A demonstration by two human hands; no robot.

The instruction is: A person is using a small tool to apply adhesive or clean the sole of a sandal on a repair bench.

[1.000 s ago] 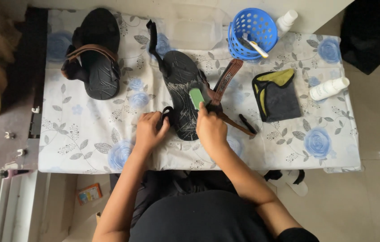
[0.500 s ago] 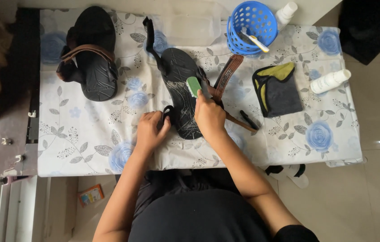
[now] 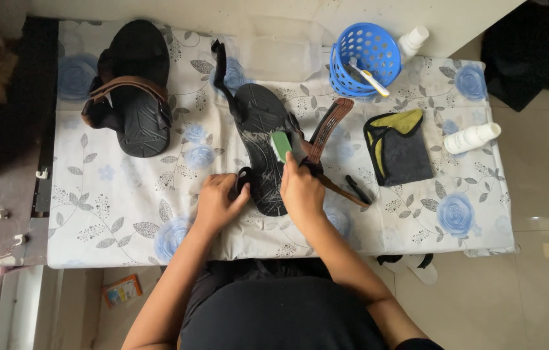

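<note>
Scrubbing step: right hand (image 3: 301,191) fingers clamped on green rectangular brush (image 3: 281,145), on black rubber sandal sole (image 3: 263,139); left hand (image 3: 217,202) fingers clamped on sandal heel. Next: steady hold, even strokes.

Bare cloth (image 3: 125,194) left of sandal (image 3: 263,149)

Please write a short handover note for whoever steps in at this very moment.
Left hand pins the near end of the black sandal on the floral cloth. Right hand holds a green block against its footbed. Whitish smears already cover part of the footbed; the far end looks unsmeared. The second sandal, far left, looks untouched. Blue basket, dark cloth and white bottle lie to the right.
</note>
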